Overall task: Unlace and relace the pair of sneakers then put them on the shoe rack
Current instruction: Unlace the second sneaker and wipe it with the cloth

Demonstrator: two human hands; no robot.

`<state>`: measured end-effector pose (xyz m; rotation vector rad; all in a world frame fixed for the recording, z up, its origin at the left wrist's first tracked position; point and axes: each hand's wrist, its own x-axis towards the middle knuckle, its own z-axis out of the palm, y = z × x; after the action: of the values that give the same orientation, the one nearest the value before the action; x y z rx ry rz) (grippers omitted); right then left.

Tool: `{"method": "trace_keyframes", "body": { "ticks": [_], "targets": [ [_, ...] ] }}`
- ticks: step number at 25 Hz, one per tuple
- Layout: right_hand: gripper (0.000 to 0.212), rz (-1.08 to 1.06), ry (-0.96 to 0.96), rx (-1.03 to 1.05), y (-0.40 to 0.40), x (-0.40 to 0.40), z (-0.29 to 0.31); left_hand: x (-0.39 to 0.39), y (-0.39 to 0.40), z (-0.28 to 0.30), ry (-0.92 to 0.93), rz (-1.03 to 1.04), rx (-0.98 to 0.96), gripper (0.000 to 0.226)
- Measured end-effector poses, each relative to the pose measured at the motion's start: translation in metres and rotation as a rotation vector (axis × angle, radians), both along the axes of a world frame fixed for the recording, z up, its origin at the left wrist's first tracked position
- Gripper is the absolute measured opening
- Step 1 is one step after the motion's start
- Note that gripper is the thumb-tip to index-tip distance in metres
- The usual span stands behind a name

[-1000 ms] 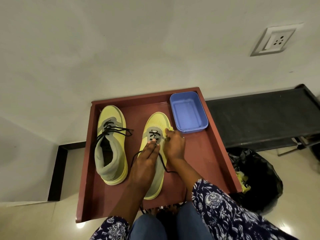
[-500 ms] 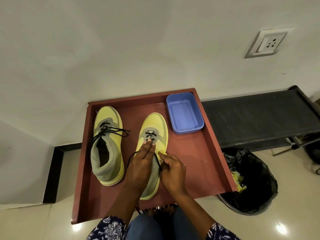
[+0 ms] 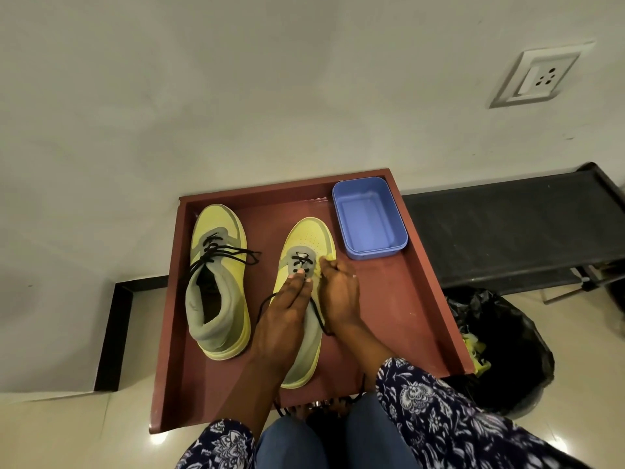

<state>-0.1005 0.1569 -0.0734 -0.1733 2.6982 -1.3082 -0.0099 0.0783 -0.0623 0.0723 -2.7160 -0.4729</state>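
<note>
Here, both hands work the smooth yellow sneaker's (image 3: 306, 238) thin black lace (image 3: 318, 316).

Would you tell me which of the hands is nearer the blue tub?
Right. The right hand lies just below-left of the blue tub; the left hand rests farther left.

A plain off-white wall (image 3: 236, 96) is filling the upper view, carrying 1 white socket plate (image 3: 537, 77) at the right. Glossy cream floor tiles (image 3: 67, 431) are reflecting small ceiling lights, and a black skirting strip (image 3: 111, 333) is edging the wall's corner.
</note>
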Motion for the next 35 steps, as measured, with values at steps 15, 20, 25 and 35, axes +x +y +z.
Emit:
{"method": "trace_keyframes", "body": {
  "ticks": [15, 20, 25, 35],
  "targets": [
    [0.039, 0.224, 0.084, 0.371, 0.001, -0.020, 0.013, -0.001, 0.000, 0.000, 0.002, 0.006, -0.019, 0.045],
    [0.036, 0.124, -0.050, 0.117, 0.016, 0.023, 0.009, -0.001, -0.001, 0.001, 0.009, -0.010, 0.038, 0.043],
    [0.038, 0.015, -0.051, 0.032, 0.024, 0.059, 0.011, 0.001, -0.001, 0.007, -0.027, 0.014, 0.065, 0.042],
    [0.038, -0.172, -0.256, -0.040, 0.023, 0.083, 0.020, 0.041, -0.023, 0.002, 0.066, -0.179, 0.117, 0.037]
  ]
}}
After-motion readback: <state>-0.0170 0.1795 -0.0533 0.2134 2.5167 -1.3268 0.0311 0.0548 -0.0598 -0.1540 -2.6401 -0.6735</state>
